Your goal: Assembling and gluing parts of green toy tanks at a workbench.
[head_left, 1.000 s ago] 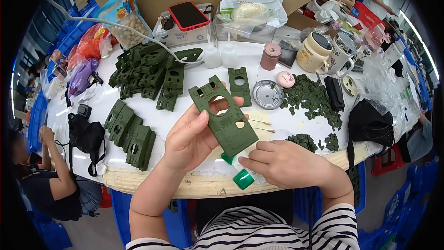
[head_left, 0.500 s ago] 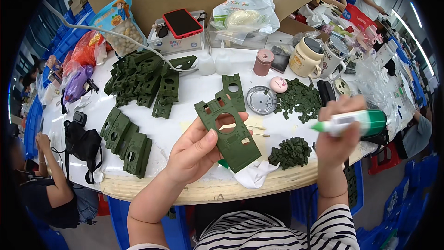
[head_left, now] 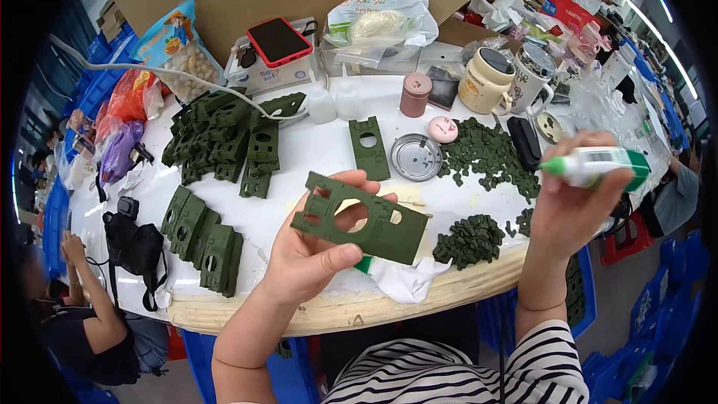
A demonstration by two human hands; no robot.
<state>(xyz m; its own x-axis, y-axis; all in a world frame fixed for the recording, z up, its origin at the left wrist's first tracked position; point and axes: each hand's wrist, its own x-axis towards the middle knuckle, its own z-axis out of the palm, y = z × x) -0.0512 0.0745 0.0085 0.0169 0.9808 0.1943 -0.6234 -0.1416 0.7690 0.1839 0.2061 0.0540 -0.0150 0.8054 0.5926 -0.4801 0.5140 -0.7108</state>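
Note:
My left hand (head_left: 298,265) grips a dark green plastic toy tank hull part (head_left: 389,235), with a large round hole and smaller openings, tilted above the table's near edge. Out to the right, my right hand (head_left: 570,213) is closed around a white and green squeeze bottle (head_left: 597,167); its green tip points left, apart from the part. A similar flat green part (head_left: 369,161) lies just beyond my left hand. Between my hands, small dark green pieces are heaped in a near pile (head_left: 470,242) and a wider far pile (head_left: 482,153).
Stacked green hull parts (head_left: 224,131) and a shorter row (head_left: 202,239) occupy the left side. A round metal lid (head_left: 416,156), pink tin (head_left: 416,95), mugs (head_left: 485,82) and a red-cased phone (head_left: 279,41) stand farther back. A white cloth (head_left: 407,280) drapes at the near edge.
The hull part has turned from steeply slanted to nearly level lengthwise in my left hand. My right hand has moved up and right with the bottle. The whole view has shifted slightly.

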